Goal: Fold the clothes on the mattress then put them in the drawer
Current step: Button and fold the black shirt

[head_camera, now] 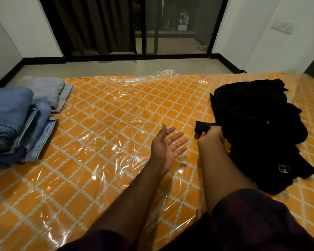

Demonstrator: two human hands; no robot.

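**A black cuff is gripped by the right hand [211, 137], while the left hand [168, 148] is held open beside it.**

The right hand's fingers are curled round the ribbed black cuff [202, 126] of a crumpled black fabric garment [257, 116], which is heaped on the right of the orange lattice-patterned mattress [105, 105]. The left hand is spread palm-up and nothing is held in it. The garment is judged soft, limp and light. Sagging and tangling are to be expected if it is lifted by one cuff, so a second hold at a shoulder or hem is advised. The clear plastic wrap [116, 147] is probably slippery. Folded blue denim jeans [13, 122] and a folded pale grey garment [49, 89] are stacked well apart at the left. No drawer is seen.
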